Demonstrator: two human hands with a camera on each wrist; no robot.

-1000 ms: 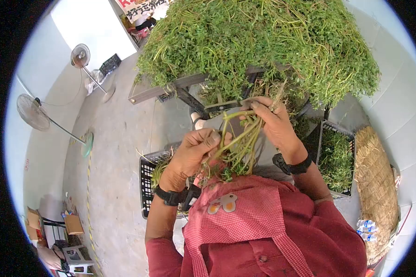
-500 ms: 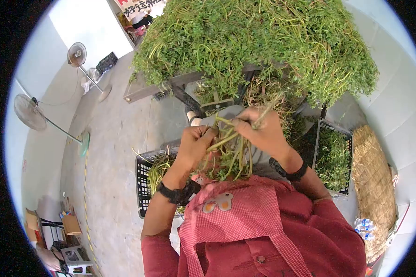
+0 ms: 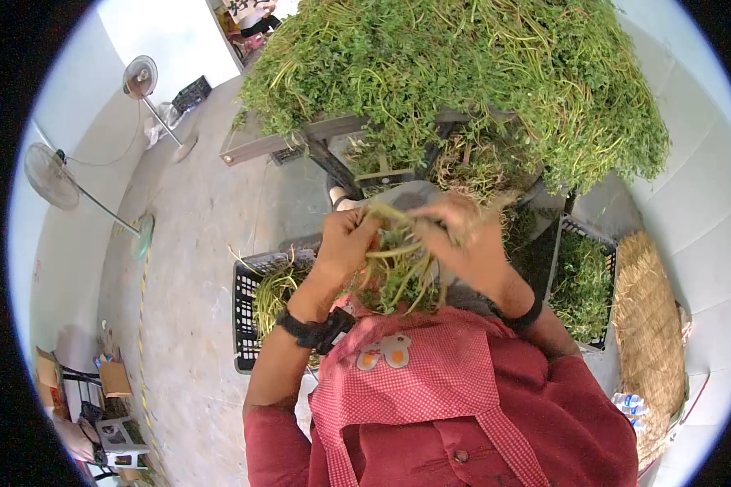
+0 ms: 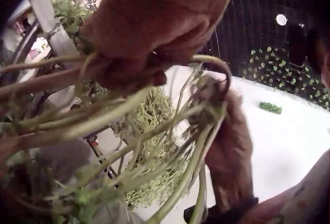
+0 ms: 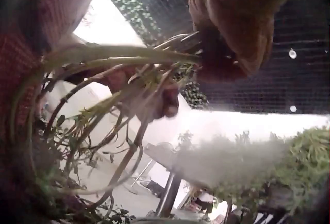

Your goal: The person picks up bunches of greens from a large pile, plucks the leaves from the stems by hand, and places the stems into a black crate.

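A small bunch of leafy green stems (image 3: 406,253) hangs between the hands, over the front of the person's apron. The left hand (image 3: 345,246) pinches a stem of the bunch between thumb and curled fingers. Opposite it, the right hand (image 3: 471,252), blurred by motion, grips the bunch near its pale ends. In the left wrist view stems (image 4: 103,126) trail below the left hand (image 4: 154,23), while the right hand (image 4: 229,146) stands beyond. From the right wrist, the stems run out of the right hand (image 5: 234,28) toward the left hand (image 5: 142,92).
A table (image 3: 292,138) ahead bears a large heap of greens (image 3: 455,65). One black crate (image 3: 245,316) with stems stands at the left, another crate (image 3: 554,268) of greens at the right. A straw roll (image 3: 648,325) lies beyond it; two fans (image 3: 53,177) stand far left.
Both hands stay close together in front of the apron. The right hand has come lower and nearer the left one, and the stems between them have shifted with it.
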